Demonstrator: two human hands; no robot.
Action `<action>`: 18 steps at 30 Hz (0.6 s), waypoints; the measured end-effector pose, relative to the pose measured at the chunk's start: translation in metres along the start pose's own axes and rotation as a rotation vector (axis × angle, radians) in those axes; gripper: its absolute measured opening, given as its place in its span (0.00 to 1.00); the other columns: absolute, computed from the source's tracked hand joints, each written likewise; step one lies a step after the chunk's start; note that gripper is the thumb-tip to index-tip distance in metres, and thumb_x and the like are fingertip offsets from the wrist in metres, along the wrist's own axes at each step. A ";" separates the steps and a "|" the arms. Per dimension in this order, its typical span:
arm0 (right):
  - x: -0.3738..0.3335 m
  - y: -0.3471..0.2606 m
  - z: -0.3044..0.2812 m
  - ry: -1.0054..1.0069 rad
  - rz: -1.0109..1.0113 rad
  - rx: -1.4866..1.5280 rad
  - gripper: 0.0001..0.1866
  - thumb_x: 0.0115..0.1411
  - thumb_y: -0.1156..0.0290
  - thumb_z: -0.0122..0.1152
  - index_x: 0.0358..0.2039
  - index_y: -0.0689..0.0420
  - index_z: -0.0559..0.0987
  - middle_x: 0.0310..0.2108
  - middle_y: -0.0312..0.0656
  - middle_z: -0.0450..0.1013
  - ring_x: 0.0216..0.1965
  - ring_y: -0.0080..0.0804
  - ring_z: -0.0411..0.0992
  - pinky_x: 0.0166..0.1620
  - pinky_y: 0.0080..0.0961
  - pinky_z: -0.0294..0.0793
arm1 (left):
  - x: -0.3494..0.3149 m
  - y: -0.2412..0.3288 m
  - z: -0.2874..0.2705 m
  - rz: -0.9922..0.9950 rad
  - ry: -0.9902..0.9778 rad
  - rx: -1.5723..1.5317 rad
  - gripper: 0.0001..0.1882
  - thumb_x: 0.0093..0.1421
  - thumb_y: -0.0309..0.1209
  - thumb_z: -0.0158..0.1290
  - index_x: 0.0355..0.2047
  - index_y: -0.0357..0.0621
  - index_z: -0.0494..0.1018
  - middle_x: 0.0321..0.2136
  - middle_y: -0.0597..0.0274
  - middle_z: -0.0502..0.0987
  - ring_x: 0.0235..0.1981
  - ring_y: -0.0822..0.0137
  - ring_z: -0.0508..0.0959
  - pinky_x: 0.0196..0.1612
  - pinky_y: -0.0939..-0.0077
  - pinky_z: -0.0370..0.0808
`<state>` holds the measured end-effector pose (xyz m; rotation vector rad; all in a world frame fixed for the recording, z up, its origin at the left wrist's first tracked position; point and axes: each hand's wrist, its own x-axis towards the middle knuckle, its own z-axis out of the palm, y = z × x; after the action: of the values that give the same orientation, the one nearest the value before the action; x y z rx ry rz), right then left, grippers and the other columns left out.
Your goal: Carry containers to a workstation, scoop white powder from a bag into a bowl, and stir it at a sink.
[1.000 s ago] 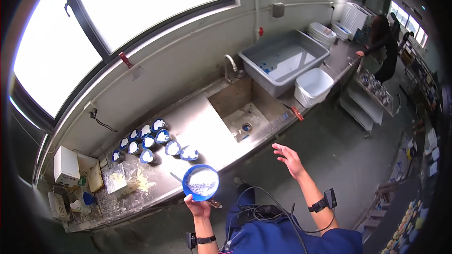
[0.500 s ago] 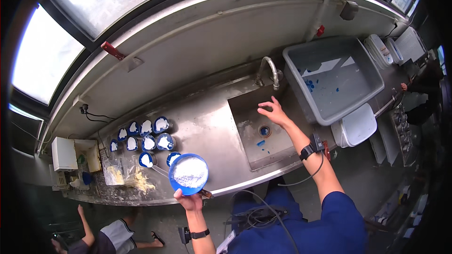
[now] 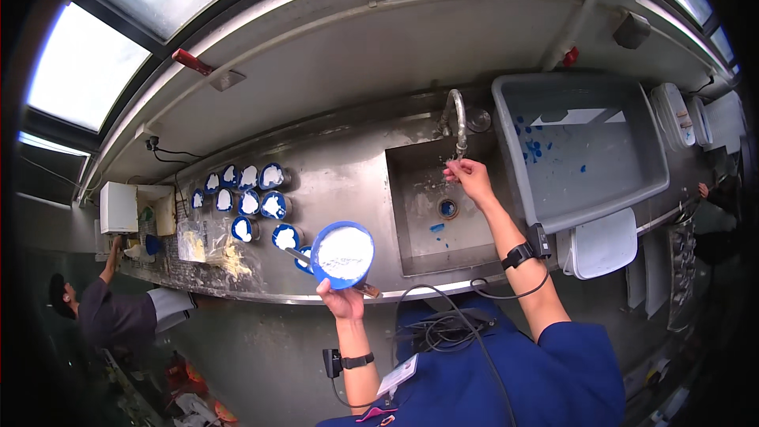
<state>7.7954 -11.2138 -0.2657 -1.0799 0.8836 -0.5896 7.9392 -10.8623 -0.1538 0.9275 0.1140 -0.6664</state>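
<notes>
My left hand holds a blue mixing bowl, tilted, with white powder or paste inside. A spatula with a wooden handle and a flat metal blade lies beneath the bowl, by the same hand; how it is held is hidden. Below the spout of the curved metal faucet, my right hand has its fingers drawn together, with nothing visible in them. Left of the bowl stand several blue-rimmed cups filled with white material.
The steel sink has blue scraps by its drain. A large grey tub of water with blue bits stands right of it, near a white container. Yellowish residue lies on the left counter. Another person is at the far left.
My right hand has come under the faucet, and its spread fingers have closed together. The bowl stays in my left hand. The view has shifted; the person at left now reaches toward the counter's end.
</notes>
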 end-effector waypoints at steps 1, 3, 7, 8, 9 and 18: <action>-0.001 -0.005 0.003 -0.003 -0.047 -0.005 0.14 0.67 0.63 0.61 0.35 0.64 0.80 0.30 0.41 0.80 0.29 0.24 0.77 0.34 0.21 0.77 | 0.003 -0.007 -0.001 -0.022 -0.024 -0.024 0.42 0.53 0.50 0.55 0.65 0.45 0.59 0.60 0.55 0.69 0.60 0.53 0.70 0.60 0.49 0.72; -0.001 -0.011 -0.008 0.138 0.109 -0.088 0.19 0.69 0.55 0.57 0.34 0.61 0.79 0.30 0.39 0.79 0.27 0.21 0.75 0.33 0.19 0.73 | 0.005 -0.019 0.012 -0.061 -0.053 -0.021 0.42 0.52 0.50 0.55 0.65 0.47 0.58 0.59 0.54 0.69 0.59 0.51 0.71 0.57 0.45 0.75; -0.041 0.022 0.001 0.046 0.381 -0.025 0.24 0.65 0.45 0.58 0.54 0.47 0.76 0.47 0.30 0.75 0.43 0.19 0.70 0.41 0.19 0.68 | 0.000 -0.042 0.053 -0.237 -0.180 -0.119 0.42 0.53 0.48 0.54 0.65 0.42 0.59 0.60 0.51 0.69 0.59 0.51 0.72 0.60 0.48 0.72; -0.057 0.025 0.015 -0.113 0.493 -0.024 0.26 0.66 0.45 0.56 0.57 0.48 0.75 0.53 0.33 0.72 0.47 0.19 0.69 0.44 0.22 0.68 | -0.003 -0.047 0.054 -0.267 -0.206 -0.111 0.41 0.53 0.47 0.55 0.65 0.41 0.59 0.59 0.52 0.69 0.59 0.52 0.72 0.61 0.50 0.71; -0.066 0.031 0.024 -0.358 0.581 0.091 0.30 0.67 0.43 0.53 0.60 0.50 0.73 0.58 0.34 0.69 0.54 0.24 0.67 0.52 0.30 0.69 | -0.005 -0.052 0.058 -0.305 -0.240 -0.103 0.41 0.54 0.47 0.55 0.64 0.39 0.60 0.59 0.52 0.70 0.59 0.52 0.72 0.62 0.53 0.70; -0.146 -0.074 0.093 -0.978 0.146 0.607 0.16 0.68 0.66 0.55 0.51 0.62 0.76 0.47 0.48 0.78 0.48 0.36 0.77 0.51 0.31 0.78 | -0.053 -0.056 0.086 -0.480 -0.403 -0.128 0.40 0.52 0.42 0.61 0.62 0.44 0.60 0.58 0.57 0.69 0.61 0.59 0.70 0.63 0.58 0.69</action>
<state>7.7959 -11.0817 -0.1321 -0.6045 -0.0881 -0.1268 7.8491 -10.9266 -0.1215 0.6282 0.0181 -1.2643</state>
